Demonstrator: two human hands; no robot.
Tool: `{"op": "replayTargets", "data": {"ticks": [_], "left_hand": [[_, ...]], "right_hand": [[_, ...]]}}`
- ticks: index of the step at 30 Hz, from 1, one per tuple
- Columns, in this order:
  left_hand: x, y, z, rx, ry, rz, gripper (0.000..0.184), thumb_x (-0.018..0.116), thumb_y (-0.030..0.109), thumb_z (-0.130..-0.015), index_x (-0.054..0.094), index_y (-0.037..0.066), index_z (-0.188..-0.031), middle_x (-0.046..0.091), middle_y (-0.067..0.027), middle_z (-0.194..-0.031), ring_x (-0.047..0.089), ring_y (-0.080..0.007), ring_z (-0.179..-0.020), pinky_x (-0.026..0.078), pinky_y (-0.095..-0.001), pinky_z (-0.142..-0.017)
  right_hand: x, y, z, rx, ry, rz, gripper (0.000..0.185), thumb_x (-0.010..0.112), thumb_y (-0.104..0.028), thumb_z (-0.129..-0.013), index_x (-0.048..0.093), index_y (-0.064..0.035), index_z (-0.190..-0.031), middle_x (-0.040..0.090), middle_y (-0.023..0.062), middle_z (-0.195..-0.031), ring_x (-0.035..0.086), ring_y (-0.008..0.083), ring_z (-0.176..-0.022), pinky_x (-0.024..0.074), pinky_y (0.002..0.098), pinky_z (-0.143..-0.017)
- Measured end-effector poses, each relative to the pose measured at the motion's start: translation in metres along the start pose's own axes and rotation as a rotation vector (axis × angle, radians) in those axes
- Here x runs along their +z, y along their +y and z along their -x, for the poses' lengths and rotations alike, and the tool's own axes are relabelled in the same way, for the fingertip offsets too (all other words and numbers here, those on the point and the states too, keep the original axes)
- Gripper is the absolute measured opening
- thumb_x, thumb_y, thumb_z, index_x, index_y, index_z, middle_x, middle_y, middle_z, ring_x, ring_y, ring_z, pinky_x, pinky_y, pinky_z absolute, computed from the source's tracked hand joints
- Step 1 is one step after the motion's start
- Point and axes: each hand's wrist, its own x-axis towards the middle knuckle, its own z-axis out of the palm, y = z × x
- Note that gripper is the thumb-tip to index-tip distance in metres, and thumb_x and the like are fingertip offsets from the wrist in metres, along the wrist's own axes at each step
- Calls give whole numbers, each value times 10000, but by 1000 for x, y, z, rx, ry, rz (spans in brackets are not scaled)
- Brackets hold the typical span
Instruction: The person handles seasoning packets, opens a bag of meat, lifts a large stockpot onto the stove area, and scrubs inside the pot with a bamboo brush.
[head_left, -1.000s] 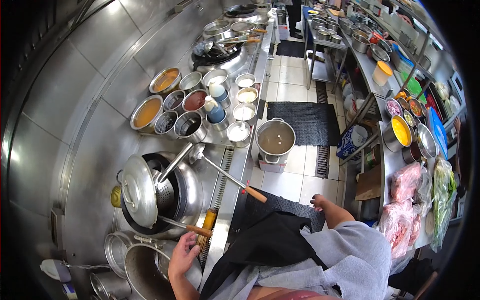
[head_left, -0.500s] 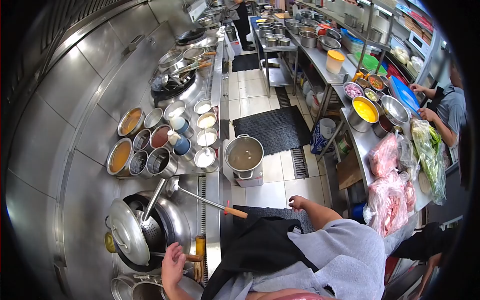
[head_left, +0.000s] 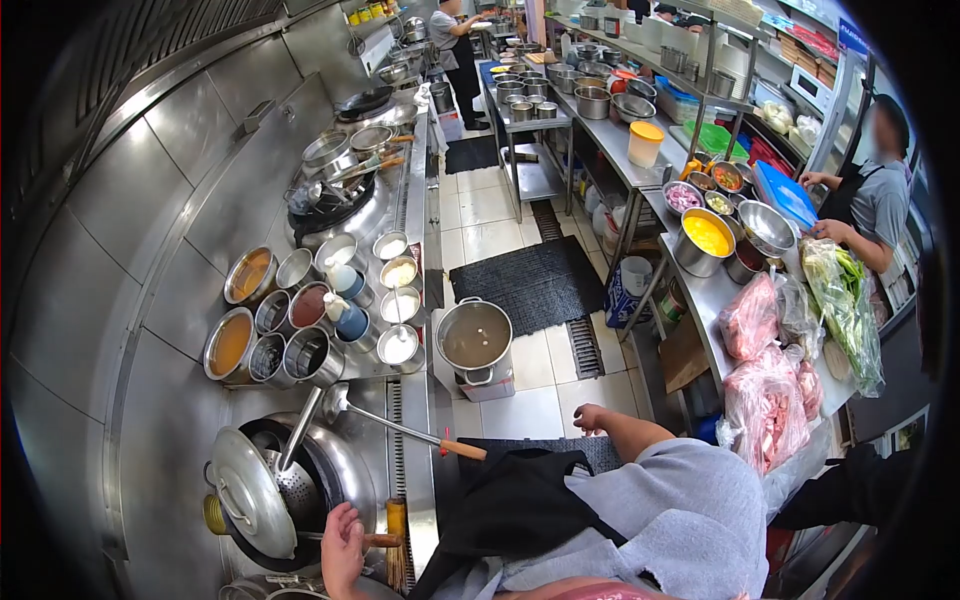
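Note:
My left hand (head_left: pixel 343 545) is just above the wooden handle (head_left: pixel 382 540) of a utensil at the wok, fingers slightly curled and apart, nothing in it. Beside it the wok (head_left: pixel 335 480) holds a perforated ladle (head_left: pixel 296 484), and a metal lid (head_left: pixel 252 492) leans over it. A long ladle with a wooden handle (head_left: pixel 463 450) lies across the stove edge. Over the floor hangs my right hand (head_left: pixel 590 418), touching nothing; its fingers point down and their spread is hard to make out.
Bowls of sauces (head_left: pixel 229 343) and seasonings line the stove. A large pot (head_left: pixel 474 340) stands in the aisle. Bagged meat (head_left: pixel 765 405), bagged greens (head_left: pixel 840 300) and a yellow-filled pot (head_left: pixel 706 236) are on the right counter. One person (head_left: pixel 870 205) stands behind it, another (head_left: pixel 458 60) farther off.
The view has swung up and to the right, bringing both people into sight. My left hand stays near the wooden handle, and my right hand stays low over the floor.

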Motion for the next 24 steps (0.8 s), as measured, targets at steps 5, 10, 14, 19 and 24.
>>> {"op": "replayTargets", "data": {"ticks": [5, 10, 14, 19, 24], "left_hand": [[4, 4, -10, 35, -36, -48, 405, 549, 53, -932, 458, 2, -1323, 601, -197, -1226, 594, -233, -1120, 458, -330, -972], [15, 8, -21, 63, -93, -88, 396, 532, 48, -937, 458, -2, -1323, 604, -200, -1222, 599, -238, -1114, 457, -331, -971], [26, 16, -28, 132, -169, -21, 395, 491, 17, -943, 439, -16, -1333, 596, -205, -1232, 605, -239, -1098, 453, -330, -969], [32, 27, -27, 125, -270, 168, 443, 458, -24, -935, 385, -16, -1372, 565, -208, -1257, 615, -247, -1082, 455, -329, -960], [38, 24, -27, 120, -271, 195, 540, 404, -85, -885, 320, 1, -1411, 544, -214, -1272, 624, -256, -1082, 467, -316, -939]], "right_hand": [[0, -12, 1, -24, 6, -3, 510, 581, -229, -901, 469, -84, -1377, 669, 112, -834, 684, 192, -632, 553, 342, -498], [4, -4, -2, -51, 21, -19, 522, 583, -226, -901, 454, -77, -1384, 680, 123, -874, 687, 196, -638, 561, 348, -503], [8, 15, 1, -11, -1, -33, 521, 594, -236, -893, 468, -82, -1374, 682, 125, -858, 687, 199, -638, 575, 347, -516], [8, 28, 17, 53, -4, -24, 506, 589, -237, -898, 480, -99, -1372, 681, 120, -844, 687, 203, -637, 581, 354, -522], [6, 33, 22, 85, -18, -66, 495, 576, -229, -903, 483, -110, -1375, 679, 126, -859, 692, 210, -642, 582, 359, -507]]}}
